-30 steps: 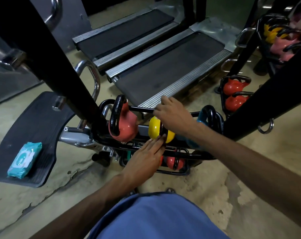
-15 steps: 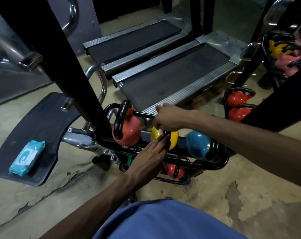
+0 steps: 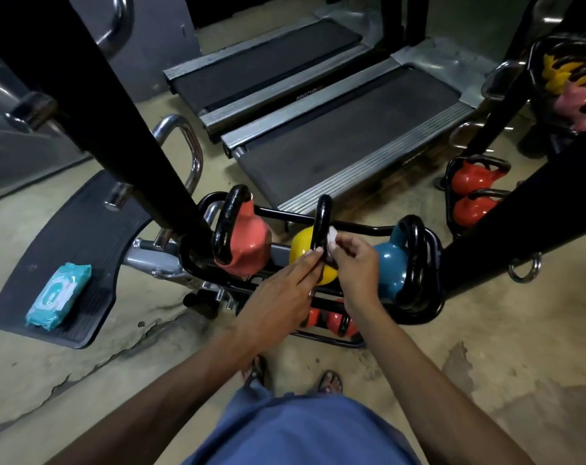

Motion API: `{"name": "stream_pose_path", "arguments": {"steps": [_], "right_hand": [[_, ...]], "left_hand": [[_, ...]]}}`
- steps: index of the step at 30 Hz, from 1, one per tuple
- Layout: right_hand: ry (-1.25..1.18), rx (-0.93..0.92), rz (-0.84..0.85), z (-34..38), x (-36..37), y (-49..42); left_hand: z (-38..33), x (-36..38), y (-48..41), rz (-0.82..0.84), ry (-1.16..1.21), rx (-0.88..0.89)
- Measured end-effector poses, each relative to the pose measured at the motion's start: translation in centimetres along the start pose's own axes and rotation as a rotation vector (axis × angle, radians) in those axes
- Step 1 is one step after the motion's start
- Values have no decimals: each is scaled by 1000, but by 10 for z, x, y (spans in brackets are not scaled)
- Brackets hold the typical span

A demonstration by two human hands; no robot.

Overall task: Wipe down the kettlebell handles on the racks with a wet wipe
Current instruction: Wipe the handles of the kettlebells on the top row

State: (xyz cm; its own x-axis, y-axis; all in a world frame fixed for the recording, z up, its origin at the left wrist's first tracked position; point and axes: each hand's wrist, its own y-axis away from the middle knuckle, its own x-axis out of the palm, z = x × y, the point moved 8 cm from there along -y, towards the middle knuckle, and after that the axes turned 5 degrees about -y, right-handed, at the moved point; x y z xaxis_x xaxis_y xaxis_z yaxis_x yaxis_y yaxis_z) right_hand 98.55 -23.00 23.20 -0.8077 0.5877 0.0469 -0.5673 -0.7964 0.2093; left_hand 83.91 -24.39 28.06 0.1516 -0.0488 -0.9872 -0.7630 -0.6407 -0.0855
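On the black rack point(image 3: 429, 307) a yellow kettlebell point(image 3: 303, 245) stands between a salmon kettlebell point(image 3: 251, 243) and a blue kettlebell point(image 3: 390, 263). Its black handle point(image 3: 321, 223) rises upright. My right hand point(image 3: 355, 263) pinches a white wet wipe point(image 3: 332, 237) against the right side of that handle, low down. My left hand point(image 3: 281, 293) lies with straight fingers against the yellow kettlebell's body and the handle's base. Small red kettlebells point(image 3: 335, 322) sit on the lower tier, partly hidden by my hands.
A teal wipes pack point(image 3: 58, 297) lies on a dark footplate point(image 3: 83, 229) at the left. Two treadmills point(image 3: 335, 142) stretch behind the rack. A thick black beam point(image 3: 117, 129) crosses the upper left. Another rack with orange-red kettlebells point(image 3: 469, 193) stands at the right.
My right hand slid down from the top of the yellow kettlebell's handle to its lower right side, baring the handle's top and showing the wipe. My left hand stayed on the kettlebell.
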Motion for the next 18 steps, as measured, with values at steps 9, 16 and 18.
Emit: {"name": "stream_pose_path", "arguments": {"steps": [9,16,18], "right_hand": [[-291,377,-71,-13,21,-64],[330,-158,-110,42,28,-66],[507,-191,-13,56,42,-90]], "left_hand": [[4,-3,-17,1,-1,11],[4,-6,-21,-1,28,42],[3,-8,-20,-11,15,59]]}}
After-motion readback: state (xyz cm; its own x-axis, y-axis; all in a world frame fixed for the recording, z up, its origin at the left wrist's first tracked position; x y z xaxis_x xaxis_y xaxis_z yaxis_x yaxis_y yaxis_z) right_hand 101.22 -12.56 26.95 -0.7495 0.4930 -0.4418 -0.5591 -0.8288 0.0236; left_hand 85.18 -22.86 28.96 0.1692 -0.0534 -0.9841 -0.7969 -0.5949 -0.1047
